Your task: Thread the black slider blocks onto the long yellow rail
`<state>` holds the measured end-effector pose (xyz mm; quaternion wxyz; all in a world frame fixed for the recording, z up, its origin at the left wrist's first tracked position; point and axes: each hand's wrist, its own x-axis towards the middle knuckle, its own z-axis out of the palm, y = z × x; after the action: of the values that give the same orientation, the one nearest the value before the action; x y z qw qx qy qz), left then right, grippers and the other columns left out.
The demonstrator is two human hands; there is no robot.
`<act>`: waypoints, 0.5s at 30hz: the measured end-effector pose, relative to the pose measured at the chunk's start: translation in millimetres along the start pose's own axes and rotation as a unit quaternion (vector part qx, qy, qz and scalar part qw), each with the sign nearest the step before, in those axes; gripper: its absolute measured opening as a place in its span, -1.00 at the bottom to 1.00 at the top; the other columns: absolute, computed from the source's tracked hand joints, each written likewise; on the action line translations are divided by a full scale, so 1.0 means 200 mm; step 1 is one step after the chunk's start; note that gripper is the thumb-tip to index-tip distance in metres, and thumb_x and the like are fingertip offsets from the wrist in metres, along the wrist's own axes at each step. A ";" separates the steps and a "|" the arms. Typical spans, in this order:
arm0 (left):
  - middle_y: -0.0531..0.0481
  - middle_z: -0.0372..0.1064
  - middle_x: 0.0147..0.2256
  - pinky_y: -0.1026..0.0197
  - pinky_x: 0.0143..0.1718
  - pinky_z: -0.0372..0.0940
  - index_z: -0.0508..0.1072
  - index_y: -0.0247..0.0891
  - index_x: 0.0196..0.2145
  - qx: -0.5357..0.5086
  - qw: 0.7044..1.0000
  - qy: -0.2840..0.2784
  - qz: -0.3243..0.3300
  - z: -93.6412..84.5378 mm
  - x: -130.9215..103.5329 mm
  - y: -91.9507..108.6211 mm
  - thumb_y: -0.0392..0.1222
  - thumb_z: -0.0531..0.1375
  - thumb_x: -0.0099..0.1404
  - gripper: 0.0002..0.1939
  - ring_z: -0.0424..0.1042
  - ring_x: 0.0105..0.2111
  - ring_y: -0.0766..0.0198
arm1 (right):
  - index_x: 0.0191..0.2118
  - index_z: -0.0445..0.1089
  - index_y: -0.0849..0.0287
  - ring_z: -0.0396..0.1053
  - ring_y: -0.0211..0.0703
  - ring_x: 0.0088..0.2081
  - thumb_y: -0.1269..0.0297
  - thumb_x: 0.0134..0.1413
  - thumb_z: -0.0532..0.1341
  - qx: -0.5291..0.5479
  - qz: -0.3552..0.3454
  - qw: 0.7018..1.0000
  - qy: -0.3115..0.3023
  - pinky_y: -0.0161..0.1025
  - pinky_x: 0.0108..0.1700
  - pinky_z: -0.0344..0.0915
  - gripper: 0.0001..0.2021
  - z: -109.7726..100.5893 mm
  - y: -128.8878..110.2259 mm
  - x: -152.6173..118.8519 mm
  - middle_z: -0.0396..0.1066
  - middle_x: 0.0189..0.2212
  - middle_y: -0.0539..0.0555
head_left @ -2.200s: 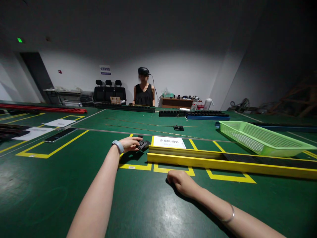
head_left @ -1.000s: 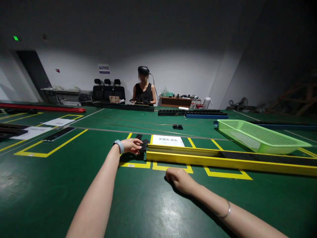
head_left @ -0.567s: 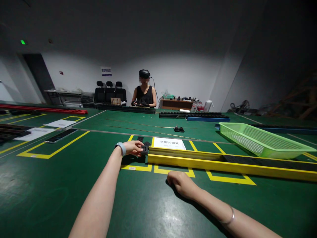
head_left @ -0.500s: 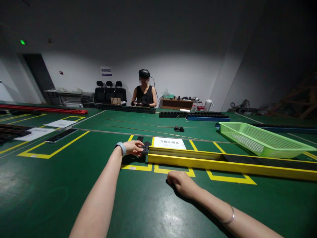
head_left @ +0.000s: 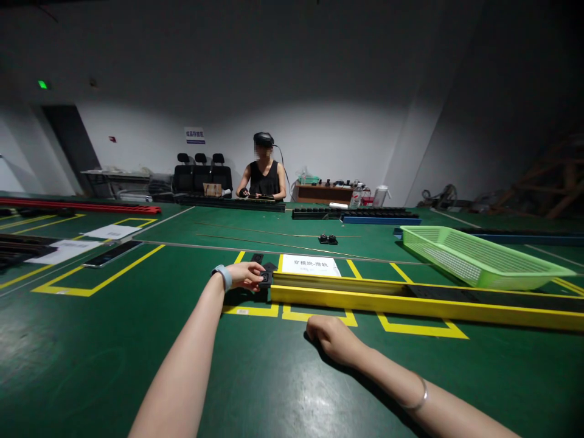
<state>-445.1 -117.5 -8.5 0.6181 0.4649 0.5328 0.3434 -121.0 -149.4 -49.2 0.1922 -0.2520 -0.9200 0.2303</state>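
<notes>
A black module (head_left: 266, 277) sits at the left end of the yellow rail (head_left: 347, 297), pinched between the thumb and fingers of the left hand (head_left: 245, 277). Whether any of it has entered the rail channel is hard to tell. Another black piece (head_left: 258, 258) lies on the green table (head_left: 255, 383) just beyond that hand. The right hand (head_left: 335, 339) rests on the table in front of the rail, its fingers curled in and nothing visible in its grasp.

Farther along, a black strip (head_left: 442, 293) lies inside the rail. A white paper sign (head_left: 310, 265) lies just behind the rail's left part, and a light green basket (head_left: 479, 258) stands behind its right part. Beyond the sign are two small black parts (head_left: 327, 239), side by side, near thin rods (head_left: 274, 233). A phone (head_left: 113, 254) lies well to the left, near two paper sheets (head_left: 112, 232). Across the table, a person (head_left: 264, 177) in a black sleeveless top has both hands over a dark rail (head_left: 241, 204).
</notes>
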 end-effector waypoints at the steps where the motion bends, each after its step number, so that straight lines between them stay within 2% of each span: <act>1: 0.02 0.30 -0.31 0.05 -0.18 0.31 0.31 -0.27 -0.23 0.002 1.000 0.003 -0.001 0.00 0.00 0.00 -0.22 0.43 -0.23 -0.42 0.42 -0.35 0.24 | -0.48 0.31 0.19 0.26 -0.29 -0.45 0.63 -0.21 -0.03 0.001 -0.001 1.000 0.000 -0.42 -0.38 0.09 -0.74 0.00 0.00 0.00 0.36 -0.50 -0.02; 5: 0.02 0.30 -0.30 0.04 -0.17 0.30 0.33 -0.28 -0.23 0.008 1.000 0.008 -0.001 0.01 -0.01 0.01 -0.21 0.43 -0.23 -0.43 0.42 -0.34 0.25 | -0.49 0.31 0.20 0.26 -0.29 -0.45 0.61 -0.18 -0.02 0.007 -0.005 1.000 -0.002 -0.42 -0.38 0.09 -0.76 0.00 0.00 0.00 0.36 -0.51 -0.01; 15: 0.02 0.31 -0.31 0.04 -0.15 0.30 0.36 -0.29 -0.23 -0.001 1.000 0.008 -0.011 0.01 0.00 0.00 -0.24 0.42 -0.21 -0.46 0.41 -0.33 0.27 | -0.49 0.30 0.20 0.24 -0.29 -0.46 0.62 -0.23 -0.02 0.005 -0.001 1.000 -0.006 -0.42 -0.39 0.08 -0.76 0.00 0.00 0.00 0.36 -0.51 -0.01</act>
<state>-443.3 -117.6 -7.8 0.6178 0.4555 0.5429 0.3406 -121.0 -149.5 -48.8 0.1881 -0.2491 -0.9202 0.2361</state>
